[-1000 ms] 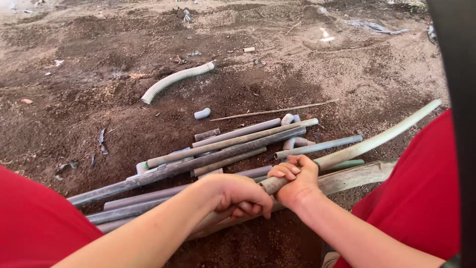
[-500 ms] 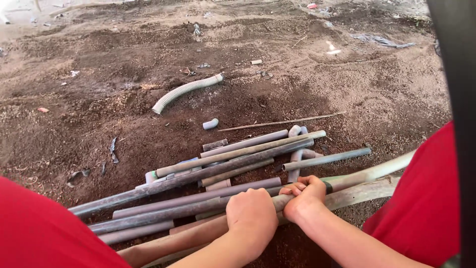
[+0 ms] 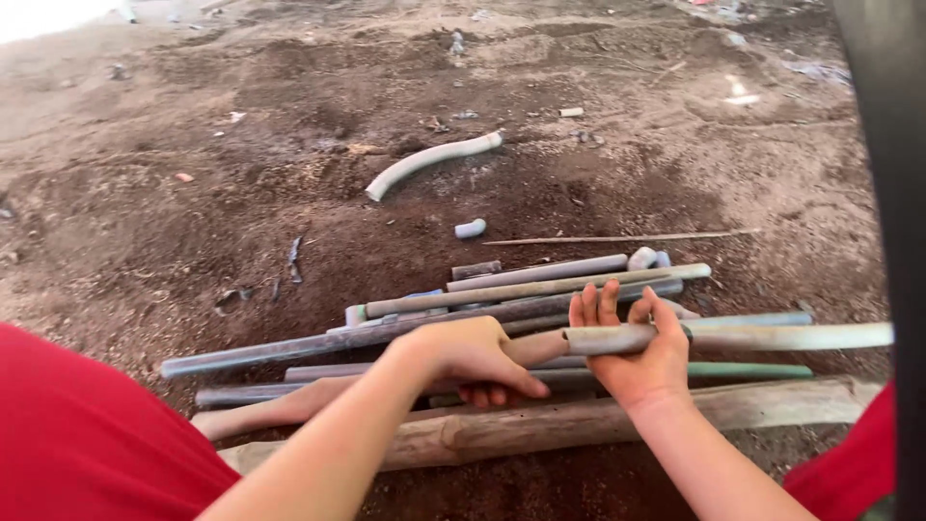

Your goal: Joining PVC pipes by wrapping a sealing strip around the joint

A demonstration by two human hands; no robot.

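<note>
- A pale grey pipe [image 3: 762, 337] is gripped by the right hand [image 3: 639, 355], fingers [image 3: 598, 306] curled around it, above a pile of pipes [image 3: 502, 299] on the dirt ground [image 3: 241, 174].
- Its brownish left stretch is held by the left hand [image 3: 471, 357], fingers wrapped over it.
- A wooden log [image 3: 540, 425] lies just below both hands.
- A curved pipe [image 3: 429, 161] lies well apart.
</note>
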